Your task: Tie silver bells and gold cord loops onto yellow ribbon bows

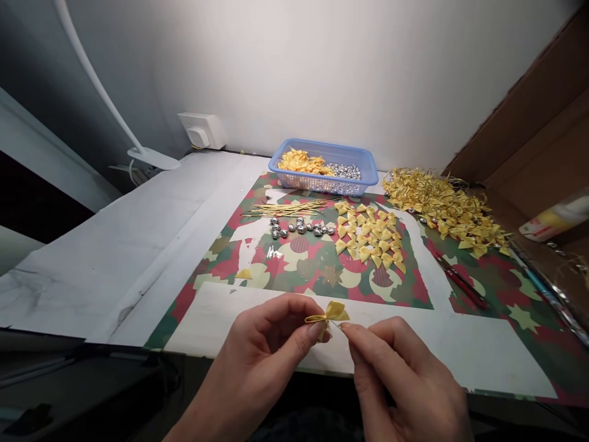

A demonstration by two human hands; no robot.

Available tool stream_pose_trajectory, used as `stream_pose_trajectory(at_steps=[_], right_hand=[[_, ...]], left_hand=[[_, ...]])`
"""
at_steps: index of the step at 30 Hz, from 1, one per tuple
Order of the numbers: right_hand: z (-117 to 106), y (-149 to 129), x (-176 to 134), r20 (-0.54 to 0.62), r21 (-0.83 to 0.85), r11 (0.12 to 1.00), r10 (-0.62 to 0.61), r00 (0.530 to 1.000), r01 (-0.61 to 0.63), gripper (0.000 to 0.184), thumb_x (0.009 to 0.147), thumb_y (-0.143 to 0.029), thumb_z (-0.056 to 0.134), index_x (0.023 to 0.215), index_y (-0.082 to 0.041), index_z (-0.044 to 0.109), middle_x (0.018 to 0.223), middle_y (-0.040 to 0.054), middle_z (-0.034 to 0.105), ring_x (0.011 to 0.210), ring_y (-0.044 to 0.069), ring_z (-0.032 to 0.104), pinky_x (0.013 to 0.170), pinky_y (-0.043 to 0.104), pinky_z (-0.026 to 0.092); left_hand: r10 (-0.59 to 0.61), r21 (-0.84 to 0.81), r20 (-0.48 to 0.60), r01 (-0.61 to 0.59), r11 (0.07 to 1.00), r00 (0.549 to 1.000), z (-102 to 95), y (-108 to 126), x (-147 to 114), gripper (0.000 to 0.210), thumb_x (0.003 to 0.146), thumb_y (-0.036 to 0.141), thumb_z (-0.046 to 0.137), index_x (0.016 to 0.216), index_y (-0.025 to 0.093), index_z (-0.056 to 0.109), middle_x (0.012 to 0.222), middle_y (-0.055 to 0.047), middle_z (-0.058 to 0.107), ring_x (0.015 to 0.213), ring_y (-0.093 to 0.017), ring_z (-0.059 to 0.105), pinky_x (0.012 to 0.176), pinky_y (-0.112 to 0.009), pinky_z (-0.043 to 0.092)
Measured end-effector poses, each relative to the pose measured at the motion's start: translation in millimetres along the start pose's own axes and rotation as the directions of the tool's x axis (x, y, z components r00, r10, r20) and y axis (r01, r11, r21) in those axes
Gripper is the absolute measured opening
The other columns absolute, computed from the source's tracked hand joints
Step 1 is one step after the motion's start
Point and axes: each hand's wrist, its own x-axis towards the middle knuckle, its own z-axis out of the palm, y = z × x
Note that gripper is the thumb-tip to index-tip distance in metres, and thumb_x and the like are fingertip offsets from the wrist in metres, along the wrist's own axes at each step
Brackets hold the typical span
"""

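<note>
- Yellow bow (pixel 339 311) is up off the surface (pixel 115 245), above its near edge, between the two hands.
- Left hand (pixel 269 348): thumb and forefinger pinched on the bow at its left side and middle; the thumb covers part of it, so the full grip cannot be read.
- Right hand (pixel 407 374): thumb and forefinger closed together on a thin strand (pixel 335 324) at the bow's middle. Wire or thread, too fine to tell.
- Key relation: the bow sits at the left fingertips and just left of the right ones. Left hand is the nearer, being in contact; right fingers stand just beside, with a short bit of strand bridging the gap.
- Bow's long axis runs roughly left to right, right loop tipped up. Strand slants down and rightward from the middle to the right fingers.
- Beyond the hands: loose bows (pixel 365 252) in rough rows, silver beads (pixel 301 229) to their left, thin yellow ties (pixel 285 210) behind the beads.
- Farther back, a blue basket (pixel 367 162) with more bows and beads; to its right, a heap of bows (pixel 442 205) tangled with strands.
</note>
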Motion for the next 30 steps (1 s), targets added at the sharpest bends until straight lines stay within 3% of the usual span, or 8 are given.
stream_pose_trajectory(at_steps=[7, 22, 30], right_hand=[[-1.8, -0.1, 0.3, 0.053, -0.023, 1.000, -0.011, 0.999, 0.013, 0.028, 0.093, -0.003, 0.054, 0.111, -0.017, 0.070, 0.077, 0.0023, 0.058, 0.063, 0.012, 0.055, 0.056, 0.023, 0.044], [-4.1, -0.1, 0.9, 0.051, -0.045, 0.999, -0.014, 0.999, 0.016, 0.025, 0.093, -0.004, 0.054, 0.106, -0.017, 0.070, 0.074, 0.0016, 0.058, 0.060, 0.012, 0.054, 0.054, 0.023, 0.043], [-3.3, 0.8, 0.9, 0.059, -0.033, 0.998, -0.050, 0.997, 0.052, 0.026, 0.091, -0.001, 0.055, 0.108, -0.015, 0.069, 0.075, 0.0022, 0.057, 0.063, 0.012, 0.055, 0.055, 0.023, 0.043]], left_hand=[[0.021, -0.008, -0.012, -0.021, 1.000, 1.000, 1.0, 3.1, 0.1, 0.006, 0.086, 0.019, 0.074, 0.087, 0.025, 0.077, 0.085, 0.002, 0.078, 0.078, -0.017, 0.076, 0.073, -0.022, 0.061], [-0.006, 0.051, 0.013, 0.006, 0.999, 1.000, 2.6, 4.4, 0.5, 0.006, 0.090, 0.025, 0.070, 0.086, 0.023, 0.074, 0.076, 0.001, 0.075, 0.074, -0.016, 0.072, 0.071, -0.022, 0.059], [0.129, 0.139, -0.037, -0.123, 0.983, 0.991, 3.0, -3.4, -6.7, 0.018, 0.090, 0.013, 0.066, 0.090, 0.027, 0.076, 0.079, 0.004, 0.077, 0.078, -0.017, 0.077, 0.074, -0.023, 0.061]])
